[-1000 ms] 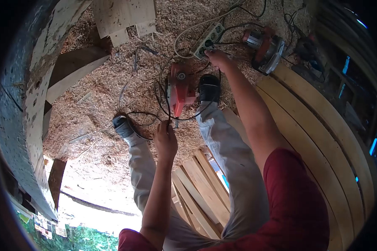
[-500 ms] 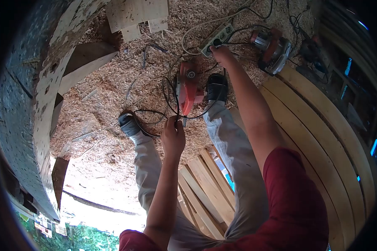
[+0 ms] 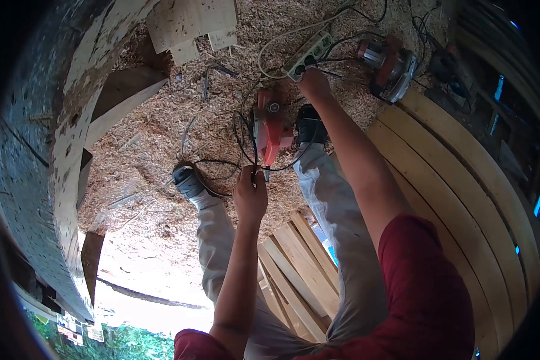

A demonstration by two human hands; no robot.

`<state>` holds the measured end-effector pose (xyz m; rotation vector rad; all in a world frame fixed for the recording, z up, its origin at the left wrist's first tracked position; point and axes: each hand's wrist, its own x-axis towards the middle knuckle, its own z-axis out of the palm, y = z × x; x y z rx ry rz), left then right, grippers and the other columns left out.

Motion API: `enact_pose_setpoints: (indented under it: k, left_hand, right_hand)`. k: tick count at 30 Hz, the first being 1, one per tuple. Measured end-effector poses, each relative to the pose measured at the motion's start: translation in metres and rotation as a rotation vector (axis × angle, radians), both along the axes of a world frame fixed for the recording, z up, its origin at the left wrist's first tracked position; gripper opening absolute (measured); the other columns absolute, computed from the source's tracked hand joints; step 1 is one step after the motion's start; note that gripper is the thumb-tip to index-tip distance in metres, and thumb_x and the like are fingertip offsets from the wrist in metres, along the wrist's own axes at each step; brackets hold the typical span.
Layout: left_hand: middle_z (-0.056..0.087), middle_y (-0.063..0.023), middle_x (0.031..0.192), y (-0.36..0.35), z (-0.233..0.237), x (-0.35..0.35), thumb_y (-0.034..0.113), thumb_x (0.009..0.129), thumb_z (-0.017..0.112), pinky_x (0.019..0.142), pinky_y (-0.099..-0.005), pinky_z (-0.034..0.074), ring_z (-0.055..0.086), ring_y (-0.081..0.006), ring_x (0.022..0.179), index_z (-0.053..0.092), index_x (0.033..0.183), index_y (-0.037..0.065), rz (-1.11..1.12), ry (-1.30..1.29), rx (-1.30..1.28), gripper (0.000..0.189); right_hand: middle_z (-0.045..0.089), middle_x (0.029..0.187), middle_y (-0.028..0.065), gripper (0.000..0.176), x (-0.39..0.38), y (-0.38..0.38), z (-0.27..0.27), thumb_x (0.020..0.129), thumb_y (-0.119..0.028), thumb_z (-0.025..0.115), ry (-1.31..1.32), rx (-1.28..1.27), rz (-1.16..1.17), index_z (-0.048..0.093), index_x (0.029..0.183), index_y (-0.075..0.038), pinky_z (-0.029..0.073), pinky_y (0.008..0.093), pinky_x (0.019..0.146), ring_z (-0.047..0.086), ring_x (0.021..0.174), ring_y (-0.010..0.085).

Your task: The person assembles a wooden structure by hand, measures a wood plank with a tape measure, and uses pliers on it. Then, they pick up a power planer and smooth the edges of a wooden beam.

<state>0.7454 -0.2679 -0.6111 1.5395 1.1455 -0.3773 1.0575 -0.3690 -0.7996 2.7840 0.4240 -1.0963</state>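
My left hand (image 3: 250, 193) is closed around a black power cord (image 3: 255, 150), which loops over the floor near the feet. Just beyond it, a red power tool (image 3: 272, 127) rests on the wood shavings between the shoes. My right arm reaches forward, and my right hand (image 3: 315, 85) is closed at the near end of a power strip (image 3: 312, 53). Its fingertips are on a black plug (image 3: 299, 69) at the strip's end socket, partly hidden by the fingers. Another black plug (image 3: 309, 60) sits in the strip beside it.
A second power tool with a red and silver body (image 3: 392, 71) lies to the right. Long wooden boards (image 3: 456, 162) are stacked along the right side, and shorter planks (image 3: 300, 264) lie between the legs. A large timber (image 3: 54, 156) runs along the left. Loose cords cross the shavings.
The right hand has shifted slightly down and left at the strip's end. The left hand keeps its hold on the cord. The whole view has moved a little.
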Motion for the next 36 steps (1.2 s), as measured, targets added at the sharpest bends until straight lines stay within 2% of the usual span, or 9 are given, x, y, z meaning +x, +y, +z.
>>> enact_pose_setpoints:
  k: [9,18,21,23,25,28,30,34,36]
  left_hand:
    - [0.067,-0.0191,0.094,0.013,-0.001,0.005,0.014,0.098,0.062,0.076,-0.0465,0.052,0.067,-0.0371,0.084,0.065,0.113,0.001,-0.052,-0.050,0.035,0.020]
    - [0.067,-0.0188,0.105,0.033,-0.020,-0.004,0.012,0.099,0.062,0.081,-0.0462,0.052,0.066,-0.0377,0.094,0.065,0.116,0.002,-0.145,-0.290,0.291,0.020]
    - [0.067,-0.0185,0.117,0.043,-0.019,-0.013,0.015,0.100,0.061,0.100,-0.0522,0.046,0.062,-0.0403,0.113,0.061,0.129,0.002,-0.171,-0.221,0.434,0.032]
    - [0.058,-0.0248,0.135,0.050,-0.016,-0.020,0.019,0.098,0.062,0.110,-0.0587,0.040,0.054,-0.0464,0.127,0.053,0.142,0.000,-0.172,-0.172,0.490,0.048]
    - [0.051,-0.0275,0.142,0.053,-0.016,-0.027,0.018,0.097,0.064,0.110,-0.0600,0.040,0.050,-0.0487,0.131,0.051,0.144,0.000,-0.127,-0.210,0.603,0.052]
    - [0.040,-0.0279,0.152,0.062,-0.011,-0.043,0.015,0.095,0.065,0.108,-0.0609,0.042,0.045,-0.0493,0.135,0.048,0.147,0.001,-0.089,-0.239,0.587,0.056]
    - [0.039,-0.0272,0.153,0.069,-0.015,-0.065,0.013,0.095,0.064,0.108,-0.0584,0.045,0.045,-0.0483,0.136,0.048,0.147,0.002,-0.126,-0.266,0.586,0.055]
    - [0.041,-0.0211,0.154,0.091,0.001,-0.106,0.006,0.100,0.059,0.104,-0.0445,0.051,0.052,-0.0368,0.136,0.050,0.147,0.005,-0.141,-0.189,0.612,0.048]
    - [0.040,-0.0181,0.154,0.087,0.025,-0.124,0.005,0.100,0.058,0.103,-0.0427,0.052,0.052,-0.0333,0.136,0.046,0.150,0.005,0.203,-0.192,0.449,0.051]
  right_hand:
    - [0.077,0.107,0.0187,0.018,-0.002,0.052,0.010,0.093,-0.016,0.069,-0.004,-0.063,-0.079,0.076,0.103,-0.003,0.062,0.0496,0.085,0.074,0.106,0.0366]
    - [0.073,0.109,0.0192,0.032,-0.021,0.011,0.002,0.095,-0.021,0.066,-0.102,0.044,-0.094,0.065,0.122,-0.003,0.059,0.0524,0.085,0.072,0.104,0.0370]
    - [0.068,0.103,0.0194,0.033,-0.069,0.003,0.069,0.094,-0.024,0.068,-0.868,0.398,0.250,0.060,0.116,-0.001,0.054,0.0508,0.078,0.068,0.090,0.0375]
    - [0.064,0.100,0.0193,0.039,-0.112,-0.005,0.096,0.094,-0.030,0.068,-0.672,0.626,0.176,0.057,0.119,-0.001,0.050,0.0486,0.074,0.061,0.082,0.0397]
    - [0.066,0.105,0.0183,0.048,-0.178,-0.013,0.096,0.091,-0.027,0.072,-0.292,0.558,-0.217,0.054,0.127,0.001,0.052,0.0459,0.076,0.065,0.086,0.0361]
    - [0.067,0.104,0.0145,0.055,-0.281,-0.033,0.029,0.086,-0.024,0.078,-0.087,0.510,-0.668,0.054,0.130,-0.001,0.054,0.0431,0.074,0.067,0.090,0.0287]
    - [0.068,0.109,0.0173,0.064,-0.277,-0.022,0.001,0.080,-0.029,0.080,0.018,0.578,-0.952,0.056,0.135,-0.007,0.055,0.0459,0.080,0.068,0.097,0.0346]
    - [0.066,0.096,0.0075,0.056,-0.239,-0.017,-0.039,0.080,-0.007,0.073,-0.067,0.653,-0.857,0.055,0.134,-0.010,0.054,0.0365,0.062,0.066,0.075,0.0203]
    - [0.067,0.090,0.0064,0.044,-0.232,-0.021,-0.024,0.080,0.001,0.066,0.214,0.654,-1.038,0.059,0.123,-0.005,0.053,0.0342,0.060,0.065,0.069,0.0185]
